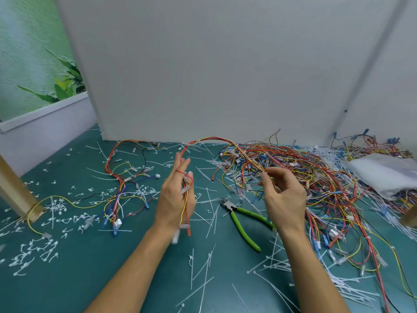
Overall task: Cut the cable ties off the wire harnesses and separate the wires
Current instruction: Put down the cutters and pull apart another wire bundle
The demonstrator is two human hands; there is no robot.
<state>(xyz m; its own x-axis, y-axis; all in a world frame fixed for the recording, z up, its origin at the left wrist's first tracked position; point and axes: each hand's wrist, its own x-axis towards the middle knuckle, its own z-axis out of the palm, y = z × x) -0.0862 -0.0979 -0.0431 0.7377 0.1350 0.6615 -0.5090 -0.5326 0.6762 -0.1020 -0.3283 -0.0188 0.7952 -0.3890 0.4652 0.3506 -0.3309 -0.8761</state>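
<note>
My left hand (174, 195) is raised over the green table with its fingers straight, and a bundle of red and yellow wires (185, 199) runs along its palm, with a red wire looped round the fingers. That bundle arcs up and right to my right hand (282, 195), which pinches thin yellow wires between thumb and fingers. A big tangled pile of wire harnesses (304, 172) lies at the right. Green-handled cutters (242, 220) lie on the table between my hands.
A smaller group of separated wires (126, 184) lies at the left. Cut white cable ties (203, 274) are scattered all over the table (90, 267). A white panel (203, 75) stands behind, a wooden post (15, 190) at the left, a plastic bag (383, 172) at the far right.
</note>
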